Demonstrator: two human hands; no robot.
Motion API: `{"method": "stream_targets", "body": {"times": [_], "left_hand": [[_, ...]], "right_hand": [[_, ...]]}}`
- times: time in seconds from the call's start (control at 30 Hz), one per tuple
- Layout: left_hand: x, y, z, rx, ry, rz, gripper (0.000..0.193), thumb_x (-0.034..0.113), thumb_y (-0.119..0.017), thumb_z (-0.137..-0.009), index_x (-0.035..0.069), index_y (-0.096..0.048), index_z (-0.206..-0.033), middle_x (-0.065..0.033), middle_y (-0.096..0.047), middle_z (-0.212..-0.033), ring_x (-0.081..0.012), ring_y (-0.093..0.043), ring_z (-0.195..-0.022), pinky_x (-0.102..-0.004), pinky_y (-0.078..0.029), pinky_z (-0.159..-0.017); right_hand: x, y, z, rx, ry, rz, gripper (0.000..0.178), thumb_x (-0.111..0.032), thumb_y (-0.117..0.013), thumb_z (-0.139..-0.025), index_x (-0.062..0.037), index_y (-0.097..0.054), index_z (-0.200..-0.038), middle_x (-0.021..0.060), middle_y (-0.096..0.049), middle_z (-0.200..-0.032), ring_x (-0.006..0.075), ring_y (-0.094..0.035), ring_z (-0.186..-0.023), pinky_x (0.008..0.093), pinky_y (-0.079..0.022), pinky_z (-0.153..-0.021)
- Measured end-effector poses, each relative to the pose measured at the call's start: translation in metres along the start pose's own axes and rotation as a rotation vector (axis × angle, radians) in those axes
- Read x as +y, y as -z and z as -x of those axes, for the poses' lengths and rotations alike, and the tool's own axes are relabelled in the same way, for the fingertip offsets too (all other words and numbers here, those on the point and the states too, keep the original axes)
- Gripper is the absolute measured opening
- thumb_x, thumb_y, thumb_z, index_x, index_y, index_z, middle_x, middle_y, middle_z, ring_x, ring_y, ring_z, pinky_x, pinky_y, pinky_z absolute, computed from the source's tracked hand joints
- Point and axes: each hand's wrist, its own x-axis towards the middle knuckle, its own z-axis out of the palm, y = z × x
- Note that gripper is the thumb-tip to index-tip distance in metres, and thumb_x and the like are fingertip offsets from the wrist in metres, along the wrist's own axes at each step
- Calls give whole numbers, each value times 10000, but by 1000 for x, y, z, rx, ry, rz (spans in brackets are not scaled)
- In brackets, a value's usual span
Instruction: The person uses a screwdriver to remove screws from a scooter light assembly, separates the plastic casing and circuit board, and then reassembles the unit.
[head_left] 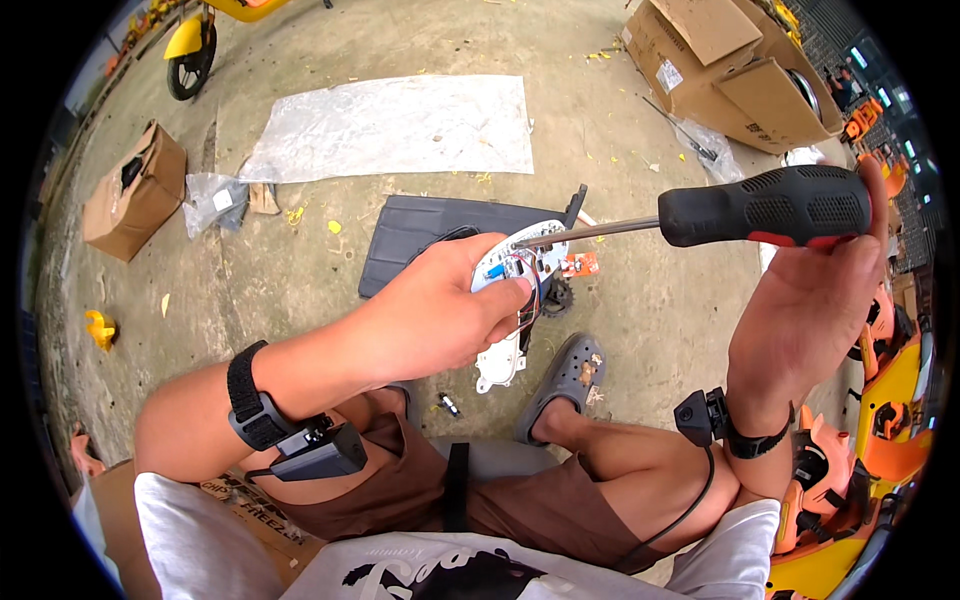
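My left hand (440,305) is closed on a white circuit board (545,258) with a blue part and thin red and dark wires, thumb pressed over its face. A white plastic piece (500,362) hangs below my fingers; whether it is joined to the board is hidden. In my right hand (805,310) is a screwdriver (765,207) with a black and red handle, gripped at its butt end. Its metal shaft lies nearly level and points left. The tip meets the upper edge of the board, seemingly touching it.
Behind the board, a dark flat panel (400,225) lies on the concrete beside a black gear-like part (558,298). Farther off is a clear plastic sheet (400,125). Cardboard boxes stand at left (140,190) and far right (740,75). Orange and yellow vehicle parts (885,440) crowd the right side.
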Motion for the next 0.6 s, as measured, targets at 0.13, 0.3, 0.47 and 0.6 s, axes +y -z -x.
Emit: {"method": "stream_targets", "body": {"times": [0.13, 0.3, 0.47, 0.6], "left_hand": [[2, 0, 2, 2, 8, 22, 130, 139, -487, -997, 45, -531, -1076, 22, -461, -649, -47, -385, -515, -219, -321, -465], [2, 0, 1, 2, 35, 63, 140, 141, -494, -995, 44, -532, -1087, 17, -462, -649, -48, -381, -513, -218, -321, -462], [3, 1, 2, 1, 35, 70, 146, 143, -498, -993, 44, -531, -1095, 14, -464, -648, -50, -380, -511, -217, -319, -461], [3, 3, 3, 6, 33, 78, 139, 142, -495, -992, 45, -529, -1086, 14, -461, -647, -53, -380, -508, -217, -319, -462]], "right_hand": [[-2, 2, 0, -105, 15, -26, 447, -246, -365, -1027, -10, -376, -1407, 128, -521, -1310, 229, -546, -1164, 390, -354, -1079], [2, 6, 6, -29, 58, -60, 420, -178, -379, -1008, -17, -387, -1396, 182, -479, -1366, 252, -531, -1200, 410, -368, -1070], [0, -4, 8, 28, 13, 78, 527, -388, -385, -1019, -17, -385, -1395, 157, -493, -1339, 250, -500, -1227, 407, -378, -1059], [4, 6, 7, -11, 48, 38, 567, -438, -332, -1022, -11, -386, -1392, 163, -503, -1326, 232, -509, -1200, 388, -358, -1065]]}}
